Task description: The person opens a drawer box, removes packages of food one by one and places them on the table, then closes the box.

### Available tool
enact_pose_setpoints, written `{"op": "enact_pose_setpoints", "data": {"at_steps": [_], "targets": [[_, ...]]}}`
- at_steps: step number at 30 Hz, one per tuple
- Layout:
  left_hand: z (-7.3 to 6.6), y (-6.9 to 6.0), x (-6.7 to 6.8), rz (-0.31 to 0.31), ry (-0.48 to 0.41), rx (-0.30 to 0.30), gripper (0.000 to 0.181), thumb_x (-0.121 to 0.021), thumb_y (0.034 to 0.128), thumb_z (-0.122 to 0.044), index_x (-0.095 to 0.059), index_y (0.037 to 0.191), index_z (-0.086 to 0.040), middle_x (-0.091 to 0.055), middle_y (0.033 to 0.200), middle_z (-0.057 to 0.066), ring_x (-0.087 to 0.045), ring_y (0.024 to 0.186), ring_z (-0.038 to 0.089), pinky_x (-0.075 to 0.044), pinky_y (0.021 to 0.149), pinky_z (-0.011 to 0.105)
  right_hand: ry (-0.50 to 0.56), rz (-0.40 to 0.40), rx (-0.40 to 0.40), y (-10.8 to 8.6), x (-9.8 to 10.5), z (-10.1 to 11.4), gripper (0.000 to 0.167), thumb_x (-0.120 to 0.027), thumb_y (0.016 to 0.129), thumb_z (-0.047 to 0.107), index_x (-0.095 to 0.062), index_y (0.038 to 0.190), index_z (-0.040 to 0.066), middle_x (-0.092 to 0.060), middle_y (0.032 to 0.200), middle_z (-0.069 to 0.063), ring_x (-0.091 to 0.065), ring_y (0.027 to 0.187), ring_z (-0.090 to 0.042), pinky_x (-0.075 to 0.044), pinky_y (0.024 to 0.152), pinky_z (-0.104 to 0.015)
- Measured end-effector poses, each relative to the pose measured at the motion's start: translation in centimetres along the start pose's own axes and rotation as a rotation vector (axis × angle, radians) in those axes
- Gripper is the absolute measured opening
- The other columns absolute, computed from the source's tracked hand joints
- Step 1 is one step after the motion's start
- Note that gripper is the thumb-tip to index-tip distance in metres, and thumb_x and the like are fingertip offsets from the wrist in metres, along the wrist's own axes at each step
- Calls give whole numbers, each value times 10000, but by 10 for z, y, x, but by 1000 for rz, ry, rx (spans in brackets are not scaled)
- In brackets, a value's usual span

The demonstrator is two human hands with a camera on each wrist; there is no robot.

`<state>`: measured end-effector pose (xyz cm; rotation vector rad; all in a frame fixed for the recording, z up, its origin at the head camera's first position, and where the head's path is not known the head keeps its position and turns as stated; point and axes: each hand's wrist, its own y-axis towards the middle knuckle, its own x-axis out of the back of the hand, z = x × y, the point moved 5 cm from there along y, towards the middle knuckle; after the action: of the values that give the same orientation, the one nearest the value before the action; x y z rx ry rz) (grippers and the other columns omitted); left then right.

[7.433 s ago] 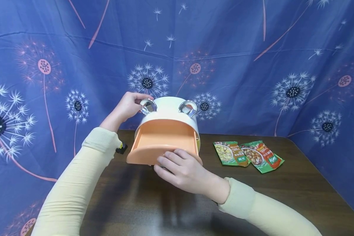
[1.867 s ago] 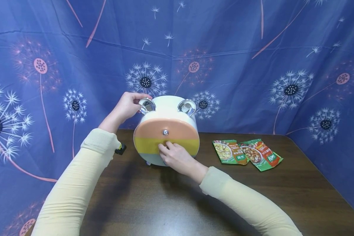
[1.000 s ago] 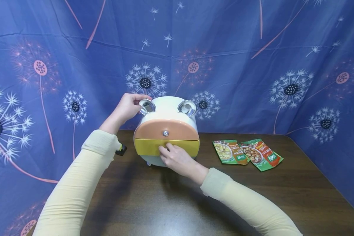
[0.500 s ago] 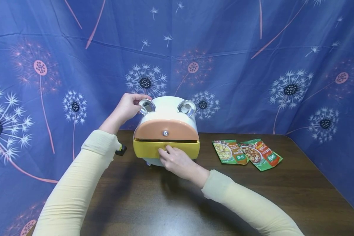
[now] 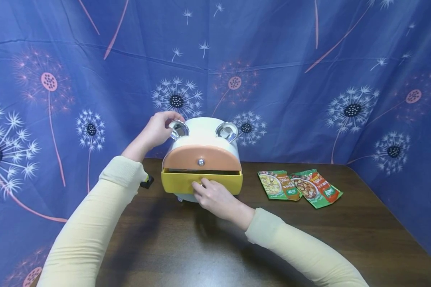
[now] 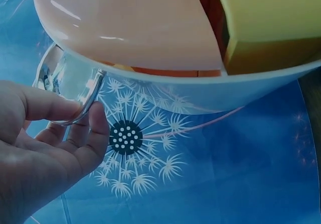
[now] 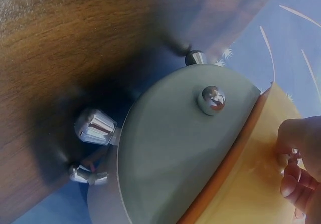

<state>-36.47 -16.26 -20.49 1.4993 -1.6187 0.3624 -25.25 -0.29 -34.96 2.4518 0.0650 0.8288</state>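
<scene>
A white rounded drawer box (image 5: 204, 131) with two silver ear-like rings stands on the table. My left hand (image 5: 159, 128) grips its left silver ear (image 6: 70, 81) between thumb and fingers. The yellow middle drawer (image 5: 179, 182) is pulled out a little, with a dark gap above its front. On that drawer's small silver knob (image 7: 292, 157), my right hand (image 5: 217, 199) has a pinch grip. Above it, the orange drawer (image 5: 179, 156) is closed, its knob (image 5: 201, 162) bare. The grey-green bottom drawer (image 7: 180, 118) is closed too, with a round silver knob (image 7: 211, 100).
Two green food packets, one with a yellow dish (image 5: 278, 185) and one with a red-brown dish (image 5: 316, 188), lie overlapping to the right on the brown wooden table (image 5: 172, 255). A small black object (image 5: 147, 182) sits by the left wrist. A blue dandelion-patterned cloth (image 5: 280, 79) hangs behind.
The orange drawer, open earlier, has been pushed closed. My right hand has moved to the yellow drawer's knob and drawn that drawer partly out. My left hand has stayed on the ear.
</scene>
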Motion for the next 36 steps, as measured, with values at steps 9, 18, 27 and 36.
{"op": "enact_pose_setpoints", "data": {"at_steps": [9,18,27,36], "targets": [[-8,0,5,-18,144,-98,372,-498,837,93,-619,1107,-134,-517,1098,114,-451,933,273,-404,750,388,8,12,-11,0,1,0,138,-604,881,45,-706,961,92,-585,1053,-36,-517,834,-205,-453,585,-210],[-16,0,4,-106,240,-165,189,-701,853,-171,-597,997,-106,-505,950,97,-449,849,255,-394,730,386,-2,21,-11,0,0,0,137,-614,883,61,-709,976,98,-583,1050,-29,-512,829,-200,-456,595,-205],[-16,-1,2,-95,230,-200,157,-673,872,-146,-580,995,-120,-491,977,98,-457,893,269,-410,777,418,18,29,-13,0,0,0,138,-638,872,65,-711,985,95,-586,1059,-34,-510,831,-206,-457,596,-207],[-6,2,-1,-106,46,-177,191,-680,843,-33,-581,990,-105,-502,1030,96,-497,989,252,-483,898,372,12,24,-12,0,2,1,141,-634,872,56,-719,976,100,-589,1067,-32,-514,834,-202,-456,596,-204]]}}
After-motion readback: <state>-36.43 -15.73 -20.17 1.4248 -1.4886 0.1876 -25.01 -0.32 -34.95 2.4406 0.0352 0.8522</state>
